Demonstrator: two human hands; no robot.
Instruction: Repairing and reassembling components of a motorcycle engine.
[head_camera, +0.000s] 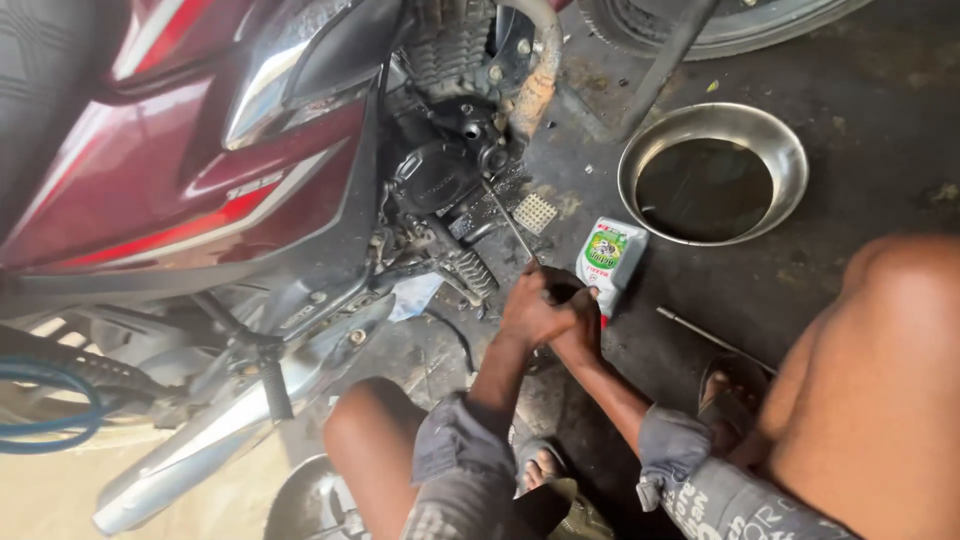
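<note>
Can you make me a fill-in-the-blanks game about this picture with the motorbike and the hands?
1. The motorbike's body panel is dark ____.
2. Both hands, left hand and right hand, grip one long thin ____ that points up at the engine.
3. The round metal bowl on the floor holds dark ____.
4. The small white and green bottle stands between the hands and the ____.

Missing words: red; tool; oil; bowl
</note>
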